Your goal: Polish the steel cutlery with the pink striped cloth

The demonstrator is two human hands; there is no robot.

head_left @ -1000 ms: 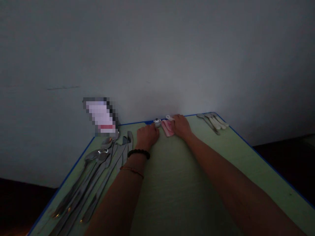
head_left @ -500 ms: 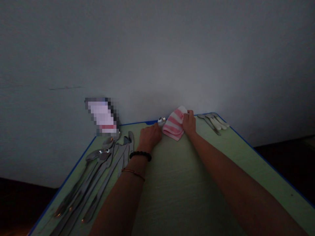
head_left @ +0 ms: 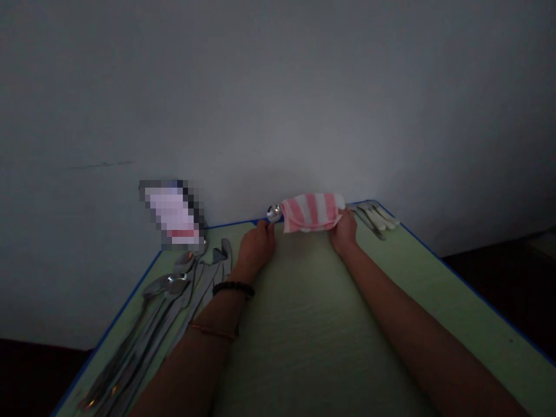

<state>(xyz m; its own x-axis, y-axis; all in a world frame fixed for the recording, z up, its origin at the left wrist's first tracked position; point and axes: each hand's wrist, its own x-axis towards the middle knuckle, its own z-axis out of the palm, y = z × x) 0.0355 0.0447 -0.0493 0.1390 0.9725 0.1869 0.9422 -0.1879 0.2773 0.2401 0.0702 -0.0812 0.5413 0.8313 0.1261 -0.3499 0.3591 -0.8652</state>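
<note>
At the far end of the table, a shiny metal spoon shows its bowl. My left hand is closed at the edge of that bowl, its fingertips pinching it from below. A pink-and-white striped cloth hangs level just right of the bowl and hides whatever handle lies behind or within it. My right hand grips the cloth's right end, fingers partly covered by the fabric.
Several metal spoons and other long cutlery lie along the table's left side. A blurred-out phone-like object leans against the wall there. More cutlery with pale handles rests at the far right corner of the green table.
The cloth has gone from a slanted, bunched shape to a stretched level one. My right hand moved slightly right, while my left hand and the spoon shifted a little left.
</note>
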